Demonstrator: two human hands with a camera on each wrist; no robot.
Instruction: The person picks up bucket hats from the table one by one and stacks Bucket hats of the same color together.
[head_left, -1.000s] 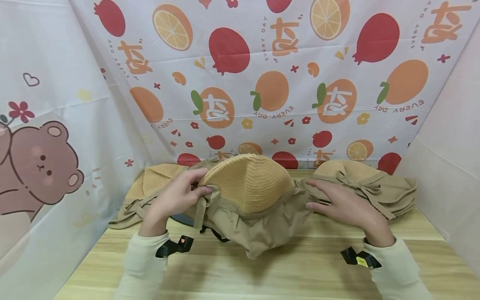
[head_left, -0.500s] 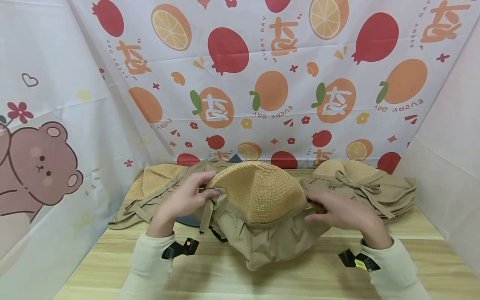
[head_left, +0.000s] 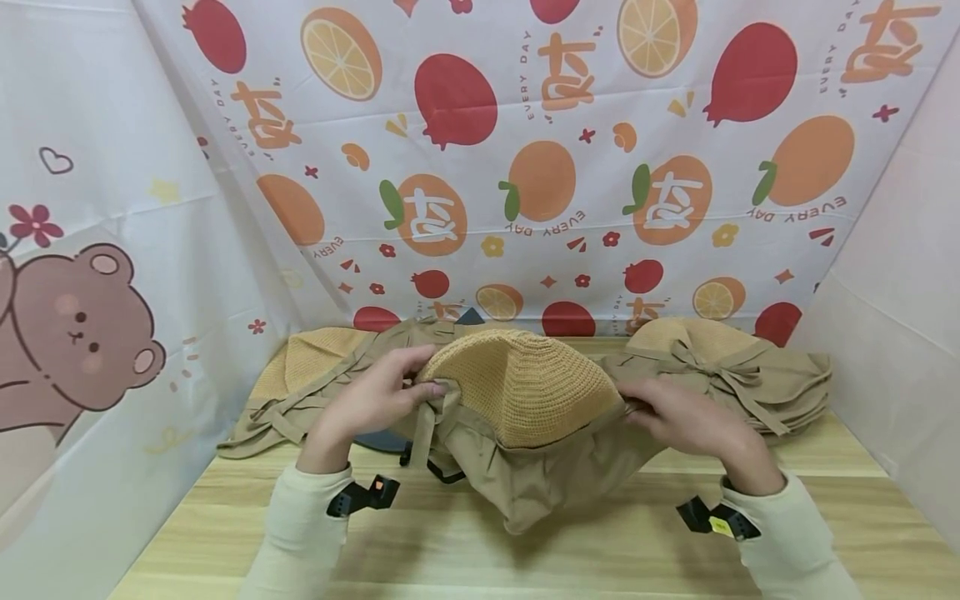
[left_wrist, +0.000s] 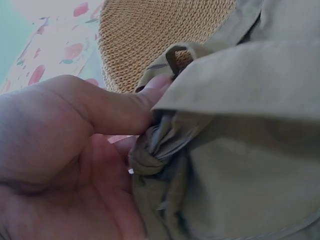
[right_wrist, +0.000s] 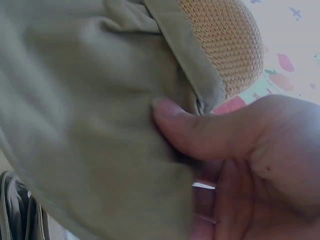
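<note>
The hat [head_left: 551, 392] is held between the two hands over the middle of the tabletop [head_left: 600, 550], its straw crown [head_left: 525, 383] uppermost and its khaki brim [head_left: 525, 483] drooping toward the person; the left hand [head_left: 375, 396] pinches it at the side, thumb on the cloth just above a knot [left_wrist: 150, 155]; the right hand [head_left: 678, 417] grips the brim at the other side, thumb on top, near the crown; whether the brim touches the tabletop I cannot tell; a second hat [head_left: 315, 362] lies behind the left hand; a stack of hats [head_left: 780, 387], a bow [head_left: 708, 372] on the front, lies behind the right; a blue piece [head_left: 381, 442] shows below the left hand; a fruit-print cloth [head_left: 487, 183] hangs behind.
</note>
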